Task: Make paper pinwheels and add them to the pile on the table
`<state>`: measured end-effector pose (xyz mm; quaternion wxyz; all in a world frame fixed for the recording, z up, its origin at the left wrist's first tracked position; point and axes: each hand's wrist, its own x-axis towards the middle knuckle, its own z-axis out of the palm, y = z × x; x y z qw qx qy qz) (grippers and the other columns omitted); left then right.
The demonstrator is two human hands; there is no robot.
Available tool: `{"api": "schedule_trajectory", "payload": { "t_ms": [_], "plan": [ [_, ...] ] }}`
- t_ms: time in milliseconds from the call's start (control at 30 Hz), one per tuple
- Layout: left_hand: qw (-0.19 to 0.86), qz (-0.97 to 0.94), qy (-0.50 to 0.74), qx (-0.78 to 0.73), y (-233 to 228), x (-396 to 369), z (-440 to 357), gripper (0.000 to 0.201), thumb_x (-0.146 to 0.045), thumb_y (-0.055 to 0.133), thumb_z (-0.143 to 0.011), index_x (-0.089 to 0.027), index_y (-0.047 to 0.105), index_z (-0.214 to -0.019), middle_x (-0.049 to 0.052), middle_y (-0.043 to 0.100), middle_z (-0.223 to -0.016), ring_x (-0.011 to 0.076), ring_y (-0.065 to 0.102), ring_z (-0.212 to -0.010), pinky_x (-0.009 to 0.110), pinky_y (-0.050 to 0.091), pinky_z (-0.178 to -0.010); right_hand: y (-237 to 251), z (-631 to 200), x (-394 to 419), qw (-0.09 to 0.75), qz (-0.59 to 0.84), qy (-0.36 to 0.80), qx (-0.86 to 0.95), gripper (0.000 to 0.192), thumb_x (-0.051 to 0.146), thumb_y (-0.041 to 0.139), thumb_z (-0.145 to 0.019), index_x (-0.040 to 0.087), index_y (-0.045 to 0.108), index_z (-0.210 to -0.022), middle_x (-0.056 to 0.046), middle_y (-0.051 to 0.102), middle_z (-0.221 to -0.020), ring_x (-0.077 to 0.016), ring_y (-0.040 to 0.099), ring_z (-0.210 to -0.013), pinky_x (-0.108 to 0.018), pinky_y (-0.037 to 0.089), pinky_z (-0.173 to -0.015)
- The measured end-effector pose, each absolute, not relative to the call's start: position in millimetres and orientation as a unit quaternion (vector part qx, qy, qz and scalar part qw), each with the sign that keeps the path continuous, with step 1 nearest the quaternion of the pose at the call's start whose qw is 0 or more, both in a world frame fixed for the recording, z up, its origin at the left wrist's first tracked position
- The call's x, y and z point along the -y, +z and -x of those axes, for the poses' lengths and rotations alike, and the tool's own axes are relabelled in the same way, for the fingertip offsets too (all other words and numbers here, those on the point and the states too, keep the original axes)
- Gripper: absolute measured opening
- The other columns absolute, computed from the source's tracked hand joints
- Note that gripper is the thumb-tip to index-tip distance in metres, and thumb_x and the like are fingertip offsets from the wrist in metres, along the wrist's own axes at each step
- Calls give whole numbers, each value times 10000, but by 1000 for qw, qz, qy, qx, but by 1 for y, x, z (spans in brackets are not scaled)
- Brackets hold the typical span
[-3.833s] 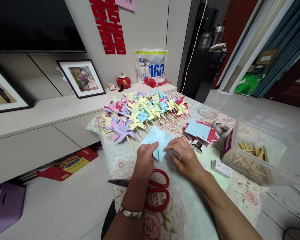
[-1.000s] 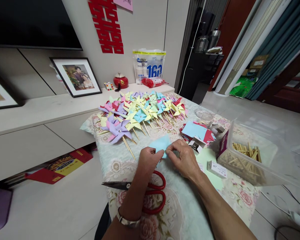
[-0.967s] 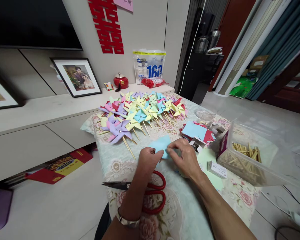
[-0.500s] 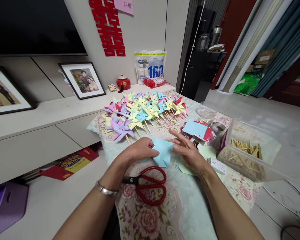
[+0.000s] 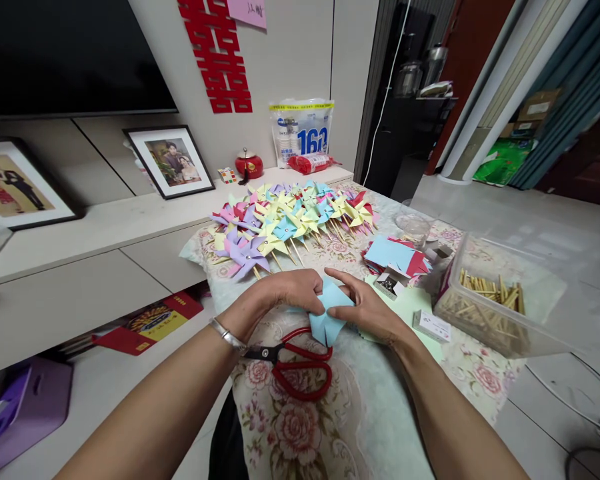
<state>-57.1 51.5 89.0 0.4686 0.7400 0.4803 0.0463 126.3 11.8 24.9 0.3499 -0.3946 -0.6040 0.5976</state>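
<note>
Both hands hold a folded light-blue paper piece just above the floral tablecloth. My left hand grips its left side with fingers curled over it, and a silver bracelet sits on that wrist. On the right side, my right hand pinches the paper with thumb and fingers. Red-handled scissors lie on the cloth directly under and in front of the hands.
A heap of finished paper pinwheels on sticks covers the far table. Stacked blue and red paper squares, a small open box of pins, and a clear tub of wooden sticks sit to the right. A low cabinet with framed photos stands left.
The flat blue sheet has been folded into a smaller bunched shape. Both hands drew nearer me and closed around it, and the left arm swung out to the left.
</note>
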Motion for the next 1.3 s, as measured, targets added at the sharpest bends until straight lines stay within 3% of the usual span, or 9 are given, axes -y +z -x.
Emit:
{"api": "schedule_trajectory", "payload": {
  "t_ms": [367,700,933,1067,1200,1300],
  "plan": [
    [454,-764,1,-457,89,-56,51,278,-115,661,-513,-220,469,-340,-51,349,-354,102,245,-373,286,113,-423,23,-126,-13,355,400,567,626,828,111,667,-678,189,430,-1467,-63,690,-1146,-197,634,-912,-305,504,-749],
    [483,-740,40,-466,84,-58,54,254,-116,709,-462,-216,516,-330,-53,386,-343,98,256,-374,278,120,-424,25,-127,-14,349,404,546,645,800,145,678,-689,188,452,-1454,-74,689,-1193,-244,637,-1055,-368,517,-884],
    [494,-747,25,-444,83,-62,56,250,-124,712,-504,-211,531,-355,-53,389,-366,99,267,-385,272,136,-420,21,-127,-15,354,412,539,644,798,112,662,-679,182,467,-1449,-77,696,-1184,-229,650,-989,-346,522,-839],
    [567,-702,81,-422,81,-64,67,113,-271,786,-584,-197,706,-555,-14,585,-512,123,452,-488,225,303,-471,23,-128,-15,380,426,552,608,808,132,654,-681,190,451,-1461,-63,711,-1096,-201,654,-867,-307,520,-728],
    [633,-582,256,-441,68,-54,78,374,-503,801,-640,-167,771,-802,83,723,-815,181,631,-723,249,472,-623,26,-128,-16,436,424,565,558,815,154,657,-671,196,447,-1457,-74,696,-1132,-194,647,-846,-284,510,-673],
    [654,-494,334,-466,51,-40,76,502,-587,751,-698,-138,748,-922,108,719,-829,186,667,-743,266,497,-658,26,-128,-19,472,438,541,541,823,180,664,-668,193,437,-1459,-77,697,-1133,-206,647,-902,-283,514,-692]
  ]
}}
